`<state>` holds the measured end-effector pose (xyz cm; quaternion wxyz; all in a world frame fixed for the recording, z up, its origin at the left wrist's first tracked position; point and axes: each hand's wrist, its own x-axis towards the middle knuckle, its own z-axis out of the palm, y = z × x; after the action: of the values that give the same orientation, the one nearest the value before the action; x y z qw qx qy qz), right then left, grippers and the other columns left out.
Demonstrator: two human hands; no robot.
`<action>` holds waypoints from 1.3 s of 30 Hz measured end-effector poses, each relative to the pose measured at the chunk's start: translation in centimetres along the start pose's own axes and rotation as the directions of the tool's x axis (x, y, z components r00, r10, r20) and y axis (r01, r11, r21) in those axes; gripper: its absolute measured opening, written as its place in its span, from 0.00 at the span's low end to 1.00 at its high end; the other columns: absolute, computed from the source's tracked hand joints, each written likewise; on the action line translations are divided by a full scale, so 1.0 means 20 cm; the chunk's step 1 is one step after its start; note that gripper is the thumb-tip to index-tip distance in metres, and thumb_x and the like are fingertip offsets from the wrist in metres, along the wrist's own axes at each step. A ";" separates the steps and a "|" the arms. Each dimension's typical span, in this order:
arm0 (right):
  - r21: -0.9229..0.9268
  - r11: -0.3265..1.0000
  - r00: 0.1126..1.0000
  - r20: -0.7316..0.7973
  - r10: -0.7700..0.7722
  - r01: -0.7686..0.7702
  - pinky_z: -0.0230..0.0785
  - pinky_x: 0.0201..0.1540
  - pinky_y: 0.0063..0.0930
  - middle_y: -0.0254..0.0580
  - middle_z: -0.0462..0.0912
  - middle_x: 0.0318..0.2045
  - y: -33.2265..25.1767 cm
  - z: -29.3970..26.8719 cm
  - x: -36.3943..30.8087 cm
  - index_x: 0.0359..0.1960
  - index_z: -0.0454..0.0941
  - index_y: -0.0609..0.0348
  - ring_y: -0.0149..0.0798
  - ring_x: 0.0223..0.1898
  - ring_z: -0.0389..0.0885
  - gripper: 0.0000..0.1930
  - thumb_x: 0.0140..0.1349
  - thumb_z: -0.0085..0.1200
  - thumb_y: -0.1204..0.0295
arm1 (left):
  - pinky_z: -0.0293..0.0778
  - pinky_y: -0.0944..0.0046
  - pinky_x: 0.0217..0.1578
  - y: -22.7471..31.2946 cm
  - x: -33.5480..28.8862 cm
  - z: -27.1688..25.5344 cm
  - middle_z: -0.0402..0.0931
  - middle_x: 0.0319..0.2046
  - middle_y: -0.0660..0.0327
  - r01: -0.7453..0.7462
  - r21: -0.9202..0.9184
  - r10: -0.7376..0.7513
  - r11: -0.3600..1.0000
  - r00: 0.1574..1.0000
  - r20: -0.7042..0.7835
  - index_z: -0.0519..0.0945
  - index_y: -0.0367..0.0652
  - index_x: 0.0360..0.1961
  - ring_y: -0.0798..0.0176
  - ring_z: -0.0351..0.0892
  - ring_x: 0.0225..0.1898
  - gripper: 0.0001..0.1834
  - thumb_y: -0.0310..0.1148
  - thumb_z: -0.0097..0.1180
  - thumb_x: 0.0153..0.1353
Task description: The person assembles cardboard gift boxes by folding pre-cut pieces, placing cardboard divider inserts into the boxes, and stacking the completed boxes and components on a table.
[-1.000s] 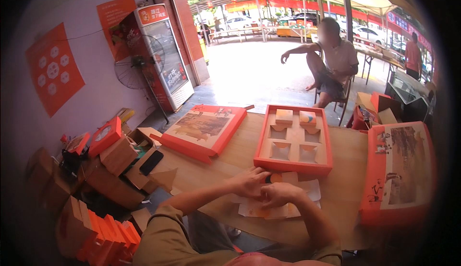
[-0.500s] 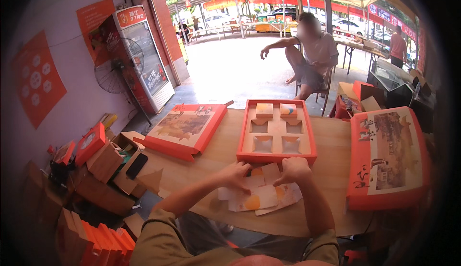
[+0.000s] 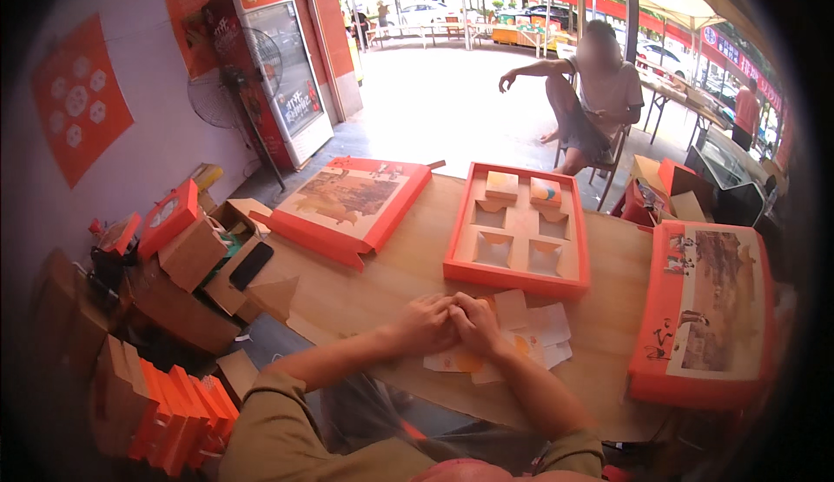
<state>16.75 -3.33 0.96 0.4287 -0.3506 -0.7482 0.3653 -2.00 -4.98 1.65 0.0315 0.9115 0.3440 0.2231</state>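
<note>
My left hand [image 3: 422,325] and my right hand [image 3: 474,320] are pressed together, fingers curled in and touching. Anything between them is hidden. Just beneath and to the right lie flat white-and-orange carton blanks [image 3: 546,324] on the table, overlapping each other. Beyond them stands an open red gift box [image 3: 453,266] with a pale insert. Two small cartons, a yellow-topped carton [image 3: 502,183] and a multicoloured carton [image 3: 546,190], occupy its far compartments; the other compartments hold nothing.
A red picture-printed lid [image 3: 347,204] lies at the table's far left, a similar red box [image 3: 704,308] at the right. Brown cartons [image 3: 191,256], a phone [image 3: 252,265] and red boxes [image 3: 178,412] crowd the left side. A person [image 3: 599,91] sits beyond the table.
Both hands have left the carton blanks, where they were spread apart, and come together to the left of them. The whole view has shifted slightly.
</note>
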 end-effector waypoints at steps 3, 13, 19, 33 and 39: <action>-0.085 0.996 1.000 -0.007 -0.008 0.008 0.77 0.35 0.41 0.56 0.84 0.27 0.00 0.03 0.01 0.36 0.81 0.61 0.54 0.31 0.86 0.08 0.63 0.51 0.72 | 0.65 0.47 0.67 0.02 -0.07 -0.08 0.69 0.64 0.40 0.048 0.029 -0.050 0.998 0.996 0.077 0.71 0.31 0.63 0.39 0.70 0.65 0.34 0.44 0.63 0.63; -0.282 0.954 0.984 0.167 -0.057 0.103 0.79 0.41 0.41 0.44 0.86 0.36 -0.13 0.05 -0.03 0.38 0.85 0.53 0.50 0.37 0.87 0.07 0.61 0.60 0.68 | 0.61 0.46 0.70 0.20 -0.51 -0.25 0.68 0.66 0.40 0.355 0.019 -0.354 0.935 0.935 -0.031 0.71 0.34 0.66 0.37 0.65 0.69 0.36 0.49 0.62 0.64; -0.250 0.964 0.975 0.219 -0.033 0.089 0.79 0.39 0.41 0.46 0.85 0.36 -0.11 0.05 0.00 0.37 0.85 0.56 0.50 0.36 0.87 0.06 0.59 0.63 0.71 | 0.74 0.49 0.57 0.21 -0.55 -0.22 0.80 0.52 0.48 0.322 -0.159 -0.356 0.933 0.888 -0.292 0.80 0.39 0.49 0.44 0.79 0.55 0.20 0.39 0.67 0.60; -0.115 0.977 0.959 0.243 -0.147 0.179 0.65 0.25 0.26 0.42 0.77 0.25 0.08 0.14 0.05 0.34 0.81 0.65 0.35 0.23 0.75 0.02 0.60 0.58 0.80 | 0.74 0.50 0.56 0.56 -3.29 -2.06 0.77 0.58 0.41 0.607 -0.784 0.245 0.133 -0.786 -0.567 0.75 0.27 0.55 0.46 0.79 0.56 0.25 0.42 0.45 0.72; -0.081 0.988 0.982 0.149 -0.116 0.129 0.62 0.25 0.25 0.39 0.76 0.26 0.25 0.11 0.01 0.34 0.80 0.65 0.31 0.24 0.73 0.03 0.59 0.56 0.83 | 0.74 0.44 0.53 1.14 -3.22 -3.05 0.81 0.46 0.33 0.872 -0.489 0.533 -0.007 -0.410 -0.740 0.80 0.24 0.42 0.34 0.81 0.51 0.20 0.35 0.52 0.61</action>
<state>15.72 -1.28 -4.07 0.3791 -0.2955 -0.8132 0.3281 -56.85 -69.57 36.46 -0.5895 -0.1463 0.6415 0.4686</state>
